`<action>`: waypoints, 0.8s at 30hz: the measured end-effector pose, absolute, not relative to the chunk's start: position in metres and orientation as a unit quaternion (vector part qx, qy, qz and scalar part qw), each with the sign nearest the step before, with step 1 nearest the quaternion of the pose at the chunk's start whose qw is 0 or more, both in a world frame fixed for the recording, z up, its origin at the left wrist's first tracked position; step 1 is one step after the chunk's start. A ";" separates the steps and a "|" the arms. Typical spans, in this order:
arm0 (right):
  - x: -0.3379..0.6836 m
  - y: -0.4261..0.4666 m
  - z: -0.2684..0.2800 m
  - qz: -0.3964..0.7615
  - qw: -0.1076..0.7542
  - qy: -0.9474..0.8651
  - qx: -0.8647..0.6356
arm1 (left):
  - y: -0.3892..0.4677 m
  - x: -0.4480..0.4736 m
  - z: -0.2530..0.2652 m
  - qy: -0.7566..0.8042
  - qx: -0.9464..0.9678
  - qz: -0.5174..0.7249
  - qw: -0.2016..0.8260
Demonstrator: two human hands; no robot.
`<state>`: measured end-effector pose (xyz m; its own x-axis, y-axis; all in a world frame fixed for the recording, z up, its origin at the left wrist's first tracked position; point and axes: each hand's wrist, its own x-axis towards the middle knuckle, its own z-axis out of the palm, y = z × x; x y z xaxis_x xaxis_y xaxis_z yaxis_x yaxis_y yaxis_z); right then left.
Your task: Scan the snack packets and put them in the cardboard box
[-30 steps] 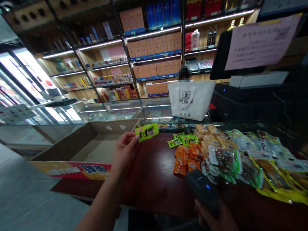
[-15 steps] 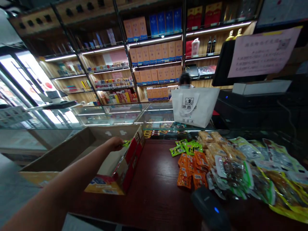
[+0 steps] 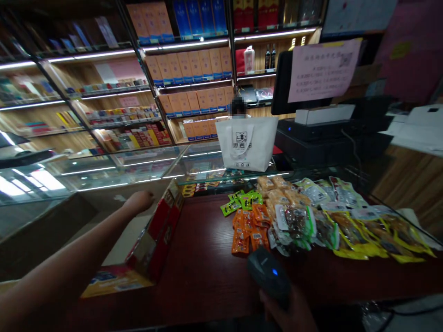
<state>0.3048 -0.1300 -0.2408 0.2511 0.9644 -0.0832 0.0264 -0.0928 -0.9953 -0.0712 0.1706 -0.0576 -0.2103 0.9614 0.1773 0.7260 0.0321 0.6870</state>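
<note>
My left hand [image 3: 139,202] is over the inside of an open cardboard box [image 3: 152,251], near its right wall. Its fingers are turned away and blurred, and no packet shows at them. My right hand [image 3: 289,310] is closed around the handle of a black barcode scanner [image 3: 268,272] with a lit blue light. Just beyond the scanner lie orange snack packets [image 3: 246,230] and a few green snack packets [image 3: 242,202]. To their right are piled tan snack packs [image 3: 278,191], clear packs with green edges [image 3: 296,223] and yellow-edged packs [image 3: 356,233].
A white paper bag [image 3: 247,145] stands on the glass counter [image 3: 194,159], with a person [image 3: 238,110] behind it. A monitor [image 3: 284,83] with a pink notice is at the right. Shelves of boxed goods [image 3: 194,67] line the back.
The view has turned right. The green packet seen at my left fingers is out of sight, with that hand still over the box. More of my right hand shows below the scanner.
</note>
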 end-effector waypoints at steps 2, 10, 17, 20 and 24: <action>0.305 -0.129 -0.235 0.458 0.538 -0.415 -0.573 | 0.177 -0.049 -0.041 0.691 0.635 0.317 0.137; 0.314 -0.127 -0.221 0.498 0.563 -0.402 -0.522 | 0.138 0.101 -0.083 0.557 0.695 0.296 0.344; 0.322 -0.136 -0.214 0.455 0.604 -0.388 -0.527 | 0.137 0.187 -0.165 0.587 0.661 0.288 0.368; 0.330 -0.140 -0.210 0.436 0.599 -0.396 -0.542 | 0.143 0.198 -0.177 0.612 0.639 0.304 0.353; 0.337 -0.142 -0.206 0.427 0.601 -0.386 -0.555 | 0.143 0.200 -0.184 0.620 0.612 0.340 0.354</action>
